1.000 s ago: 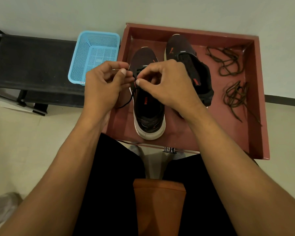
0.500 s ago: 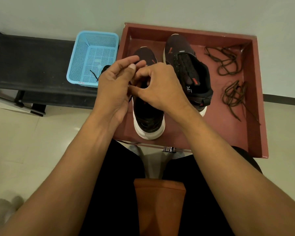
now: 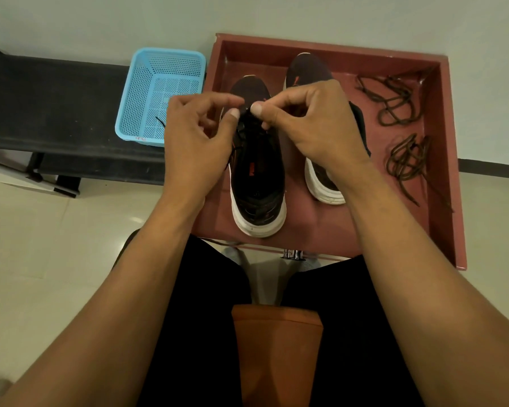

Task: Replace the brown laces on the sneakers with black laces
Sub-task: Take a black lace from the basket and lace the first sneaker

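Head view: I read the left hand point(image 3: 194, 136) and right hand point(image 3: 312, 124) both pinching the black lace point(image 3: 242, 132) above the near sneaker point(image 3: 257, 183) in the tray point(image 3: 450, 142). Risk: lace slips or skips an eyelet, fingers blocking sight.

Tray point(image 3: 450, 160), centre right: reddish-brown. 2 sneakers point(image 3: 259, 183): black uppers, white soles, orange logos. Brown laces point(image 3: 394, 104), right: 2 bundles, dark brown. Basket point(image 3: 159, 80), upper left: light blue, perforated grid. Black lace point(image 3: 160, 122) over basket: black. Bench point(image 3: 56, 98), left: black. Floor point(image 3: 41, 230): cream.
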Motion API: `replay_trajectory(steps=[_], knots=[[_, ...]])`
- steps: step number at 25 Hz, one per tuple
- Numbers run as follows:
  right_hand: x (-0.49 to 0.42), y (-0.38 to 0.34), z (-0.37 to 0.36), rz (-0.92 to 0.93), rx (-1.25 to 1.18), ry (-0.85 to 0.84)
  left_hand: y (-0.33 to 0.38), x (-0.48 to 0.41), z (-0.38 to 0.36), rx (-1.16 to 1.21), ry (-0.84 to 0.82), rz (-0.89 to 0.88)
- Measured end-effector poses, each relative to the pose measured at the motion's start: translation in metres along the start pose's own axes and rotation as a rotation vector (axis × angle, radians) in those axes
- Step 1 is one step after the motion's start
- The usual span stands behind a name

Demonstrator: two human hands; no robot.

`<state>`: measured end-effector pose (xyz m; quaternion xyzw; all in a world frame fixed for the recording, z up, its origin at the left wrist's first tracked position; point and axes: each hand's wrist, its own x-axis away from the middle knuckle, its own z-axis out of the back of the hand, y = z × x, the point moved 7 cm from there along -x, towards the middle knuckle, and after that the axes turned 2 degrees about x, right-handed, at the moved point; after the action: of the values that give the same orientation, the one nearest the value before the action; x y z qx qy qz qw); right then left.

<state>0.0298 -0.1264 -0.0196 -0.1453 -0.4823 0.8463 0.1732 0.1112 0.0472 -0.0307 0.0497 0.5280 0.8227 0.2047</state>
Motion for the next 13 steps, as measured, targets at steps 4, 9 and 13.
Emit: replay_trajectory(steps=[4,9,13], knots=[[-0.001,0.001,0.002,0.017,0.060,-0.019,0.024,0.001,-0.013,-0.105,-0.119,-0.229],[0.000,0.005,0.008,-0.021,0.038,-0.015,0.029,0.007,-0.017,0.012,-0.162,-0.173],[0.000,0.006,0.011,-0.020,0.005,-0.003,0.031,0.008,-0.019,0.027,-0.197,-0.186]])
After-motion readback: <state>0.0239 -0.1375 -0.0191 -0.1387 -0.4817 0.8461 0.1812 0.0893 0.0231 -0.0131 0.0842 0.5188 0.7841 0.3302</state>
